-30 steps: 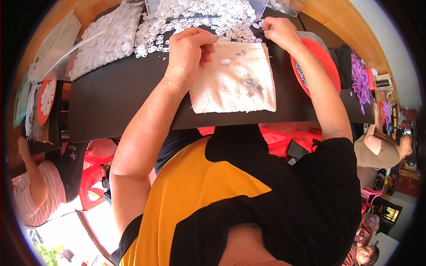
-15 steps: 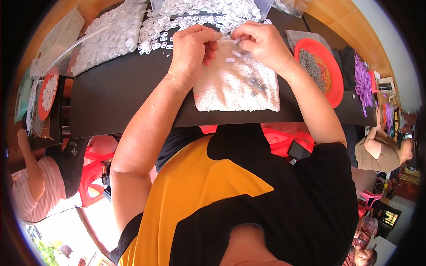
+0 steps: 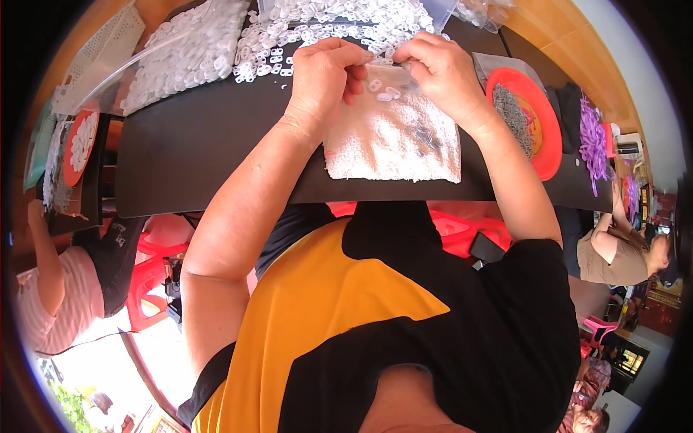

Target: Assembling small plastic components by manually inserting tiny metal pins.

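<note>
My left hand (image 3: 326,78) and my right hand (image 3: 442,72) meet over the far edge of a white towel (image 3: 393,141) spread on a black table (image 3: 195,144). Both hands pinch at small white plastic pieces between the fingertips; what exactly each one grips is too small to tell apart. A few loose white pieces (image 3: 382,90) and some small grey metal bits (image 3: 427,138) lie on the towel. A heap of white plastic loops (image 3: 317,22) lies just beyond the hands.
A red round tray (image 3: 545,126) with grey metal parts sits to the right, purple pieces (image 3: 593,141) beyond it. A white basket (image 3: 94,54) and a second pile of white parts (image 3: 188,54) lie far left. Other people sit at left (image 3: 50,281) and right (image 3: 613,252).
My right hand has come in from the far right of the towel toward the left hand. Both hands now work close together at the towel's far edge.
</note>
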{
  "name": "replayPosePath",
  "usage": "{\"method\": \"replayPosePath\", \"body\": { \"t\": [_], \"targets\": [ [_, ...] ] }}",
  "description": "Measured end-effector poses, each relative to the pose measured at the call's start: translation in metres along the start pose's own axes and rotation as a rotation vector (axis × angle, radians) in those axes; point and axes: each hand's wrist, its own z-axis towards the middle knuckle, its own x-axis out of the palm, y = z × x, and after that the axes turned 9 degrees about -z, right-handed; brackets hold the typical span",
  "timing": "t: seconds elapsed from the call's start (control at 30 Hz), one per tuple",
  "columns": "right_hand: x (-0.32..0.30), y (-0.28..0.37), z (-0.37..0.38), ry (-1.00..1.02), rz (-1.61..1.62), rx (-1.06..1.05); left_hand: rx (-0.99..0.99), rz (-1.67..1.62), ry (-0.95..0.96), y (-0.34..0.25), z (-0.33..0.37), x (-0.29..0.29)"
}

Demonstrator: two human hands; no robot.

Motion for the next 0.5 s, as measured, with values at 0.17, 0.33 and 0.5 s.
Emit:
{"method": "replayPosePath", "body": {
  "t": [0.17, 0.33, 0.5],
  "targets": [
    [0.01, 0.011, 0.004, 0.054, -0.089, -0.148, 0.001, -0.038, -0.01, 0.0, 0.001, 0.0],
    [0.007, 0.026, 0.008, 0.21, -0.026, -0.063, 0.032, -0.07, -0.008, 0.001, 0.003, -0.002],
    [0.017, 0.031, 0.011, 0.35, -0.068, 0.082, 0.016, -0.068, -0.016, 0.0, 0.003, -0.002]
  ]
}}
